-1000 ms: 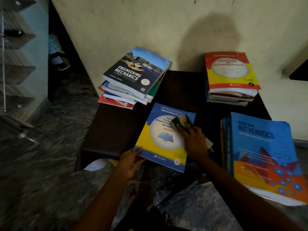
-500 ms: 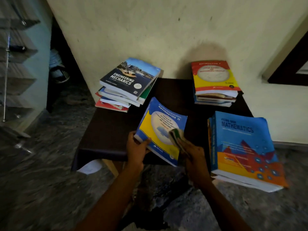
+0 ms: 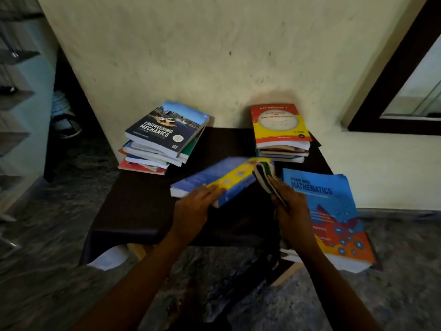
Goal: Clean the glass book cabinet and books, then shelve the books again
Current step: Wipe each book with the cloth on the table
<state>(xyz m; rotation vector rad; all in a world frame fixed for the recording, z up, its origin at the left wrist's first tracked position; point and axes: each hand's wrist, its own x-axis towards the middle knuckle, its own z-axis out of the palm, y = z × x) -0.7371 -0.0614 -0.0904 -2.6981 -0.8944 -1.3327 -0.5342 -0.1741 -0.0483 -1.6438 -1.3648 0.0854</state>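
Observation:
A blue and yellow mathematics book (image 3: 219, 179) is raised off the dark table (image 3: 143, 206) and tilted. My left hand (image 3: 193, 209) holds it at its near edge, fingers over the cover. My right hand (image 3: 290, 211) grips a folded cleaning cloth (image 3: 265, 174) with a green patch, which touches the book's right end. On the table stand a stack topped by "Engineering Mechanics" (image 3: 167, 130) at the back left, a stack topped by a red and yellow book (image 3: 279, 123) at the back right, and a big blue "Mathematics" book (image 3: 329, 211) at the right, overhanging the edge.
Glass shelves of the cabinet (image 3: 16, 96) show at the far left. A yellowish wall (image 3: 214, 56) rises right behind the table. A dark window frame (image 3: 393, 91) is at the upper right. A shoe (image 3: 64, 115) lies on the floor at the left, and something white (image 3: 109, 259) under the table.
The blue and yellow book went from lying flat to being lifted and turned by my left hand. My right hand moved the cloth from the cover to the book's right end.

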